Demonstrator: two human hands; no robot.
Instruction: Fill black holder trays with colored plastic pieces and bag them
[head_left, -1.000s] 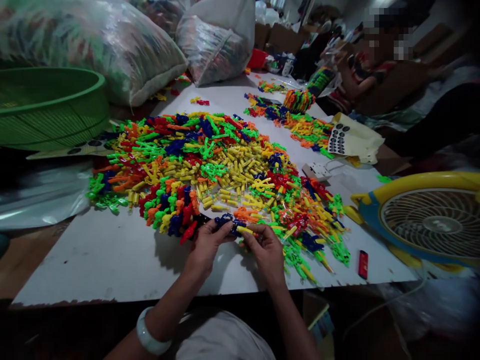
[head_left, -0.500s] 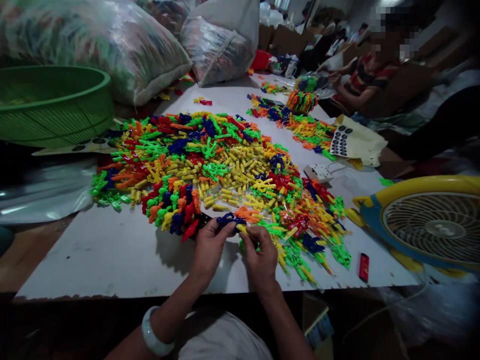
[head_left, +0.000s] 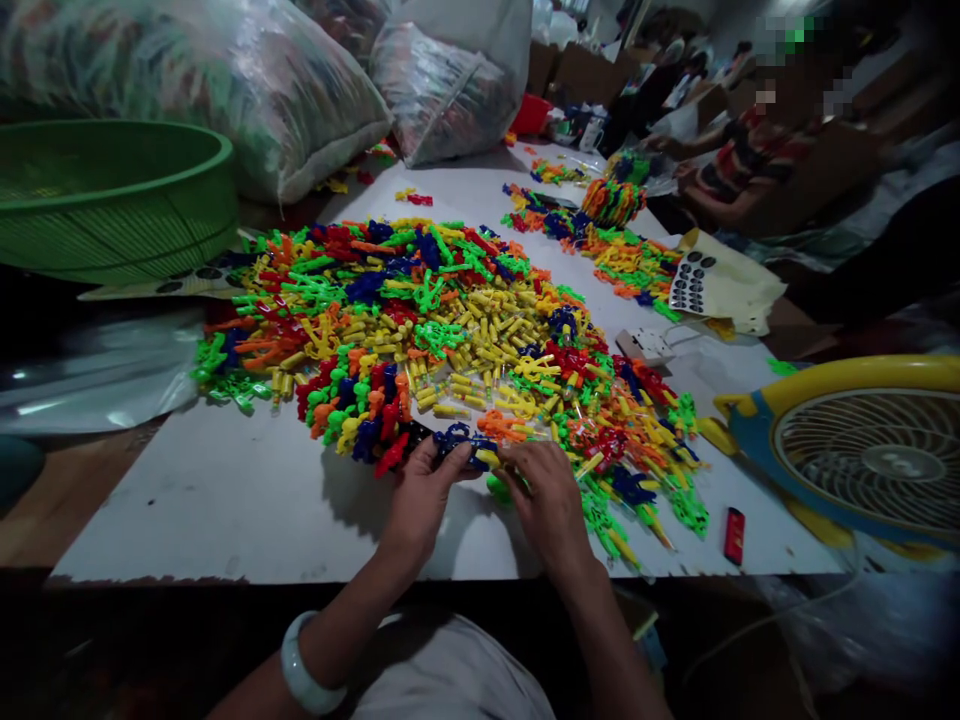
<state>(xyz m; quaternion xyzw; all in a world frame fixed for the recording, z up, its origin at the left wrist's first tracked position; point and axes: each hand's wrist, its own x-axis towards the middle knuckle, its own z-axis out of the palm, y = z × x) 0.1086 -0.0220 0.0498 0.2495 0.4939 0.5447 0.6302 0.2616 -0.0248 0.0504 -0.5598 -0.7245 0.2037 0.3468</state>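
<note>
My left hand (head_left: 421, 495), with a pale bangle on its wrist, pinches a dark blue plastic toy (head_left: 459, 440) between thumb and fingers. A short yellow piece (head_left: 487, 457) sits at the toy's right end. Beside it, my right hand (head_left: 549, 500) has its fingers bent together, their tips close to the yellow piece; what they grip is hidden. Left of my hands is a thick round bundle (head_left: 356, 410) of red, green, orange, blue and yellow toys, with a dark strip (head_left: 415, 433) running from it to my left fingers.
A wide heap of coloured toys and yellow-capped clear tubes (head_left: 487, 325) covers the white table (head_left: 225, 500). A green basket (head_left: 112, 200) and stuffed plastic bags (head_left: 225, 90) stand left and behind. A fan (head_left: 885, 460), red lighter (head_left: 734, 536) and power strip (head_left: 645, 346) lie right. A person (head_left: 750, 165) sits beyond.
My right hand has shifted slightly right, with its back turned up more and its fingertips drawn toward the yellow piece's end. My left hand keeps its hold. The view has shifted a little.
</note>
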